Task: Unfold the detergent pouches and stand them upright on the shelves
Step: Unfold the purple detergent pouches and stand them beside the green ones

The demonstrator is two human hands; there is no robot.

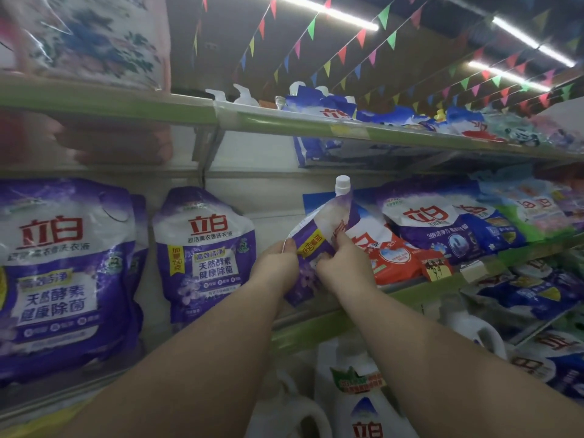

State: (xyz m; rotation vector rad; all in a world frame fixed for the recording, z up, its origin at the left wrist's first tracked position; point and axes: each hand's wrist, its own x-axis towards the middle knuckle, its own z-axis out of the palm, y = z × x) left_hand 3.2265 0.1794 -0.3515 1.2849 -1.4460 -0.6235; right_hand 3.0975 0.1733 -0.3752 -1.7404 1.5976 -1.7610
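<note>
A purple and white detergent pouch (328, 222) with a white cap stands creased and folded on the middle shelf (319, 324), spout pointing up. My left hand (278, 267) pinches its left fold. My right hand (343, 263) grips its front right side. Two purple pouches stand upright to the left, one (205, 251) near my hands and a larger one (63, 279) at the frame's edge.
Red and blue detergent bags (442, 235) lie to the right on the same shelf. Crumpled pouches (331, 112) sit on the upper shelf. White jugs (357, 390) stand on the lower shelf beneath my arms. A yellow price tag (437, 271) hangs at the shelf edge.
</note>
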